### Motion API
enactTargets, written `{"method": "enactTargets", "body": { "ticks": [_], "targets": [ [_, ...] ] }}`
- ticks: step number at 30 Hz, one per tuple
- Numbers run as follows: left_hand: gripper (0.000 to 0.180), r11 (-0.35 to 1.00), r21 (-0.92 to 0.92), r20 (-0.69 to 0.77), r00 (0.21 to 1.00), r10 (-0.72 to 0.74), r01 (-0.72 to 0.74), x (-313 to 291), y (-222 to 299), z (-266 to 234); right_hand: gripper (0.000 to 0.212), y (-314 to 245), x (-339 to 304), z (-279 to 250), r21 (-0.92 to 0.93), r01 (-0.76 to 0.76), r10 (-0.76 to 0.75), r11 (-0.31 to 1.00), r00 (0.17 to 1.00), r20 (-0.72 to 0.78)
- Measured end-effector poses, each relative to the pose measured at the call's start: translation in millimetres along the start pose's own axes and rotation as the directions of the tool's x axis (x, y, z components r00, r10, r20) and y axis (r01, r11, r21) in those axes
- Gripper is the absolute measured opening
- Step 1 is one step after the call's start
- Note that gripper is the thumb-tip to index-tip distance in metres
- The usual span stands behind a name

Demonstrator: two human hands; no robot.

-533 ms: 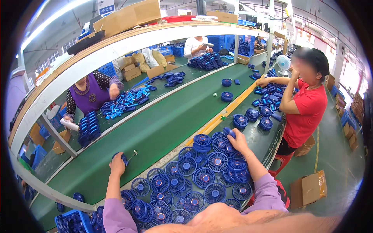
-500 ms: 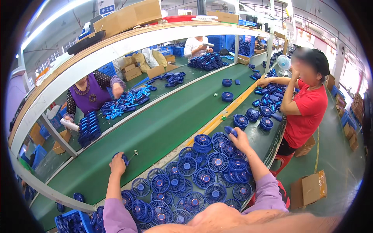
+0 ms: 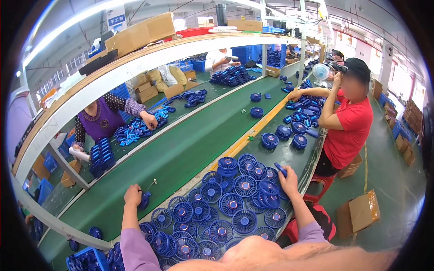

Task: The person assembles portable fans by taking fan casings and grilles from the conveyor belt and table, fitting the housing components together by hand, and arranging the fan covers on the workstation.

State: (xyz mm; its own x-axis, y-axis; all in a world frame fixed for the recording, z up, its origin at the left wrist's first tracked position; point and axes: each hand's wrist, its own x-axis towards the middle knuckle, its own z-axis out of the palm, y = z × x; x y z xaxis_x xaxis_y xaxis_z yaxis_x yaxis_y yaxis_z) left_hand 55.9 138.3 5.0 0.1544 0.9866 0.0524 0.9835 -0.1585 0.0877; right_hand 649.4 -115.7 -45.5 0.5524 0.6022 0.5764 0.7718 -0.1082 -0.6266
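My left hand (image 3: 133,195) is over the green belt, closed on a dark blue plastic fan part (image 3: 144,200). A small pale piece (image 3: 154,182), maybe on a thin wire, shows just beyond it. My right hand (image 3: 290,180) grips a slim, rounded blue plastic piece (image 3: 280,170) at the right edge of the heap. Between my arms lies a wide pile of round blue fan grilles (image 3: 244,221), overlapping and partly stacked. My right fingers partly cover the piece they hold, so its exact kind cannot be told.
The green conveyor belt (image 3: 181,169) runs diagonally past a yellow strip (image 3: 235,150). Several round fan heads (image 3: 270,140) stand farther along, near a co-worker in red (image 3: 355,122). Across the belt, a person in a purple vest (image 3: 100,122) handles blue parts. A blue crate (image 3: 86,259) sits lower left.
My right hand has shifted right and nearer with its blue piece. My left hand has moved slightly nearer and left. Across the belt, the purple-vested person's hand has reached onto the blue parts.
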Motion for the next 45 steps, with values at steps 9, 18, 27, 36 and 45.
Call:
{"method": "enactTargets", "body": {
  "ticks": [9, 18, 27, 36, 45],
  "targets": [
    [0.018, 0.759, -0.616, -0.521, 0.831, -0.194, -0.209, -95.7, -7.3, -33.4, 0.018, -23.1, 6.8, -10.4, 0.161, -0.078, 0.080, 0.984, 0.997, -0.010],
    [0.032, -0.593, -0.757, -0.082, 0.940, -0.330, -0.275, -241.1, 97.4, -59.2, 0.019, -137.5, -20.0, -25.2, 0.784, -0.331, -0.054, 0.525, 0.906, 0.419],
    [0.048, -0.905, -0.423, -0.009, 0.999, 0.049, 0.041, -338.6, 204.5, -40.6, 0.046, -281.7, -137.7, -58.0, 0.825, -0.222, -0.589, 0.520, 0.605, 0.535],
    [0.036, -0.883, -0.462, -0.005, 0.997, -0.083, -0.076, -375.6, 196.5, -20.8, 0.063, -293.5, -187.7, -48.2, 0.801, 0.423, -0.884, 0.423, 0.388, 0.261],
    [0.043, 0.257, -0.871, -0.486, 0.655, -0.578, -0.419, -390.1, 202.6, -16.6, 0.080, -314.9, -234.0, -11.1, 0.864, -0.302, -0.804, 0.402, 0.335, 0.491]
  ]
}}
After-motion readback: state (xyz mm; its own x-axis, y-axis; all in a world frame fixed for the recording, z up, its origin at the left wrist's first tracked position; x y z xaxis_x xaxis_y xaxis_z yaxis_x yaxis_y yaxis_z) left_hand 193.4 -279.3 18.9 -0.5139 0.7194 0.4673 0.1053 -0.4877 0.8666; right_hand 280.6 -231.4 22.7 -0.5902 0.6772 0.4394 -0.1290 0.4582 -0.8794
